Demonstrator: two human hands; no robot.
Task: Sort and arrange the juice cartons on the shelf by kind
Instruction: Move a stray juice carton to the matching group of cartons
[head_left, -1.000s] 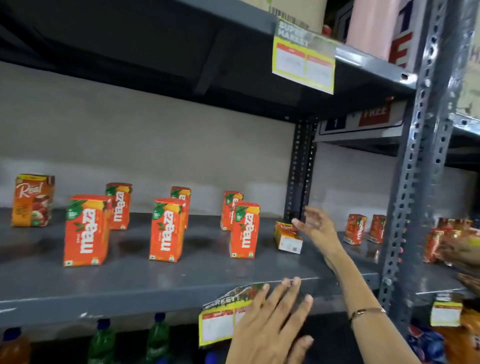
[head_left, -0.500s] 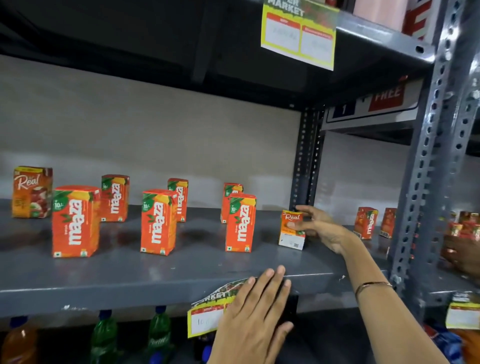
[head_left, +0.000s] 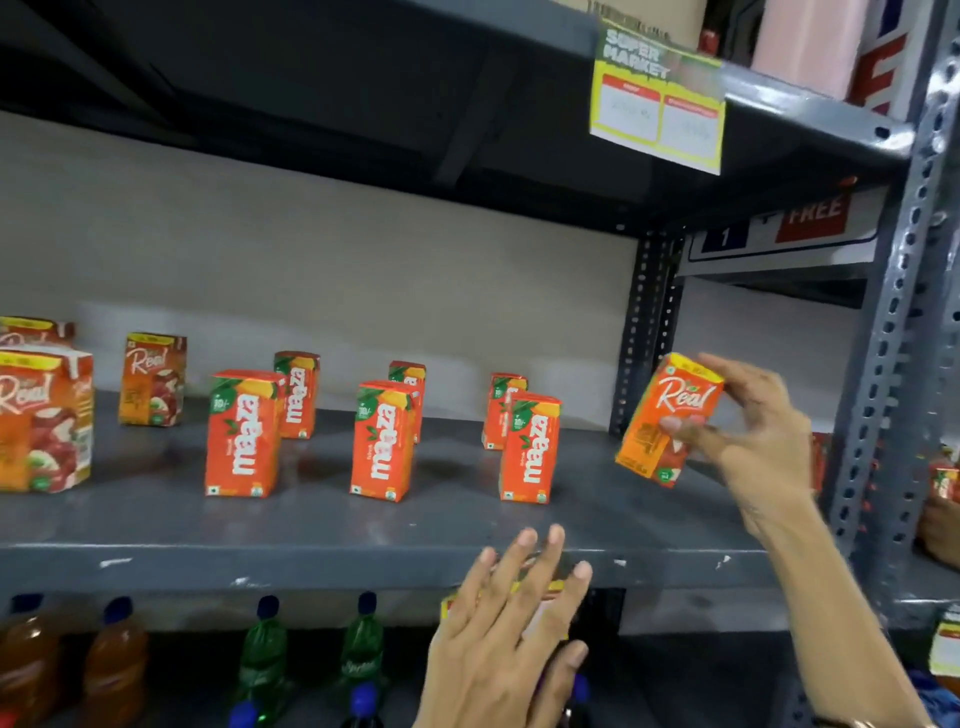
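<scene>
My right hand (head_left: 753, 441) grips a small orange Real carton (head_left: 667, 415), tilted and lifted clear of the grey shelf (head_left: 311, 561) at its right end. Several orange Maaza cartons stand spread along the shelf, the nearest three being one at the left (head_left: 241, 434), one in the middle (head_left: 384, 441) and one at the right (head_left: 530, 448), with others behind them. Two Real cartons stand at the far left, a big near one (head_left: 41, 421) and a smaller one (head_left: 152, 379) farther back. My left hand (head_left: 511, 629) rests flat against the shelf's front edge, fingers spread, holding nothing.
A yellow price tag (head_left: 657, 98) hangs from the shelf above. Perforated steel uprights (head_left: 893, 364) bound the bay on the right, with more cartons beyond. Bottles (head_left: 262, 660) stand on the lower shelf. A label sits under my left hand.
My right hand has picked the Real carton off the shelf and raised it, tilted. The view has swung left, bringing more Real cartons into sight. My left hand stays on the shelf edge.
</scene>
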